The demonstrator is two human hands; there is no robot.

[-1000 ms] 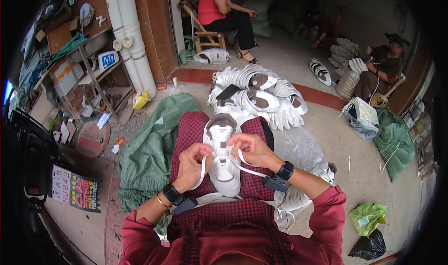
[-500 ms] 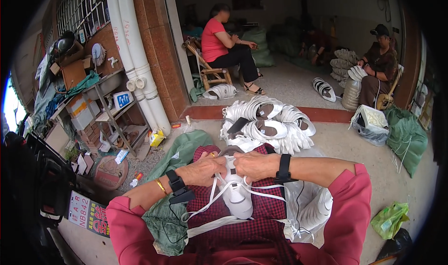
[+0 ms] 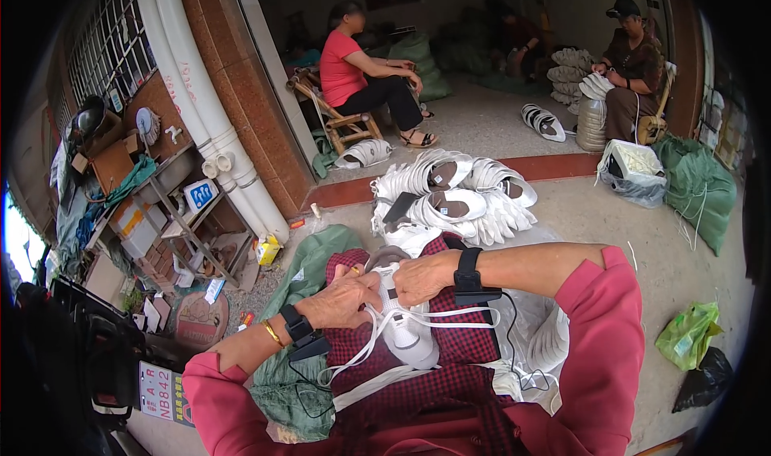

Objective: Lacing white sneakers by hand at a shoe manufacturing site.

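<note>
A white shoe upper [image 3: 411, 345] with a grey collar rests on my lap, its toe toward me. My left hand [image 3: 344, 298] is closed at the left edge of its lacing opening, fingertips pinched on the upper. On the opposite edge, my right hand [image 3: 423, 278] is closed too, thumb and fingers against the upper. A white shoelace [image 3: 462, 312] crosses the front of the opening, with a loop out to the right and an end hanging left. Whether the fingertips also pinch lace is hidden.
A pile of white shoe uppers [image 3: 482, 215] lies just ahead. A green sack [image 3: 309, 255] lies at my left, and uppers in clear plastic [image 3: 546, 343] at my right. Seated people [image 3: 345, 70] occupy the doorway. A metal shelf [image 3: 189, 223] and white pipes [image 3: 193, 110] stand left.
The lace on the right now lies in a wider loop reaching further right. My right hand has turned, its knuckles more upward. The whole view has shifted a little.
</note>
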